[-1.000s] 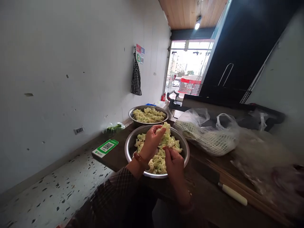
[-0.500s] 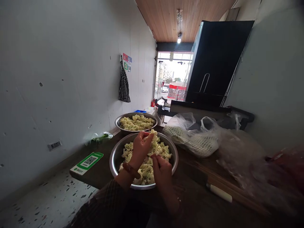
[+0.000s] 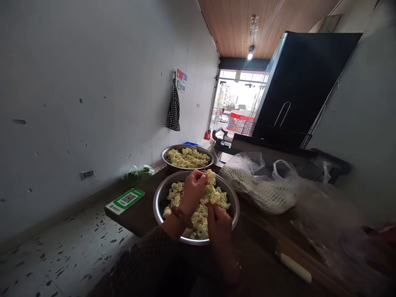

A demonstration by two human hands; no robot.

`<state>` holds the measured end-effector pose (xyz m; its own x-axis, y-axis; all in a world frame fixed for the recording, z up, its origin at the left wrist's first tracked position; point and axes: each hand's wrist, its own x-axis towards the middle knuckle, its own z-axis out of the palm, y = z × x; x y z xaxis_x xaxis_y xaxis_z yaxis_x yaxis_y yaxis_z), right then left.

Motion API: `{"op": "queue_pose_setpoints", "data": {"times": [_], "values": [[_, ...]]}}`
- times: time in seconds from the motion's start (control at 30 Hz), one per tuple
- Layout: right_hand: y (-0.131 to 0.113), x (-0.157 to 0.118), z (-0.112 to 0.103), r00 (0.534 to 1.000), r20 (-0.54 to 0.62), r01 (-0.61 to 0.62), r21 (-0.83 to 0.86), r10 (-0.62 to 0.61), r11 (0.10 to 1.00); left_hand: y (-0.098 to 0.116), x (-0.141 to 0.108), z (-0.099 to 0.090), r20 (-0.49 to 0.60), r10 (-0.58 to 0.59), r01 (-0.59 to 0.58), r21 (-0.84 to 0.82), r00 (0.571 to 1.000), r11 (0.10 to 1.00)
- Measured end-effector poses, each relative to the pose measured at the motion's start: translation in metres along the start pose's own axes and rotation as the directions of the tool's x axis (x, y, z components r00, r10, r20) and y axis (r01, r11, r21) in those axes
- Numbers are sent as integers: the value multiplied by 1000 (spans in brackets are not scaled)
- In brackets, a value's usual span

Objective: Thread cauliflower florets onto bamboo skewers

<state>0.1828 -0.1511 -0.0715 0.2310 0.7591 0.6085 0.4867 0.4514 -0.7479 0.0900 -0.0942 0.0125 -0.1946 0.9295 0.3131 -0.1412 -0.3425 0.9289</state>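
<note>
Over the nearer steel bowl [image 3: 157, 202], my left hand [image 3: 195, 190] is closed round a piece of cauliflower [image 3: 211, 178], whose pale head sticks up past the fingertips. Just below and to the right, my right hand [image 3: 220, 222] pinches at the lower end of that piece, thumb against fingers; the exact contact is partly hidden. Loose cauliflower florets [image 3: 200, 225] fill the bowl under both hands. A second steel bowl [image 3: 163, 156], also heaped with florets, stands right behind the first.
A cleaver with a white handle [image 3: 295, 267] lies at the right on the dark table. Plastic bags [image 3: 272, 194] with white foam netting sit behind it. A green QR-code card [image 3: 125, 201] is at the table's left corner, near a bag of greens [image 3: 139, 171].
The camera has turned a little left, so the whole scene sits farther right. Both hands keep their hold on the cauliflower, with hardly any movement relative to the bowl.
</note>
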Motion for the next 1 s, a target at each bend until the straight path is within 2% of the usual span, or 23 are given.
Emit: {"op": "queue_pose_setpoints", "data": {"times": [0.33,0.53,0.67,0.87,1.0], "values": [[0,0,-2,998,-13,-59,9,59,998,-1,-12,5,20,5,-5,-6,1000,1000],[-5,1,-4,995,-12,-98,23,98,995,-1,-7,-9,140,18,-21,20,990,1000],[-7,-1,-7,992,8,-127,2,127,992,-6,-9,-12,192,-11,11,3,981,1000],[-6,0,-7,993,-13,-119,-17,119,993,-9,-10,-5,151,41,-48,42,988,998],[-4,1,-8,995,-11,-96,-28,96,995,-9,-10,-7,196,-8,3,28,981,1000]]}}
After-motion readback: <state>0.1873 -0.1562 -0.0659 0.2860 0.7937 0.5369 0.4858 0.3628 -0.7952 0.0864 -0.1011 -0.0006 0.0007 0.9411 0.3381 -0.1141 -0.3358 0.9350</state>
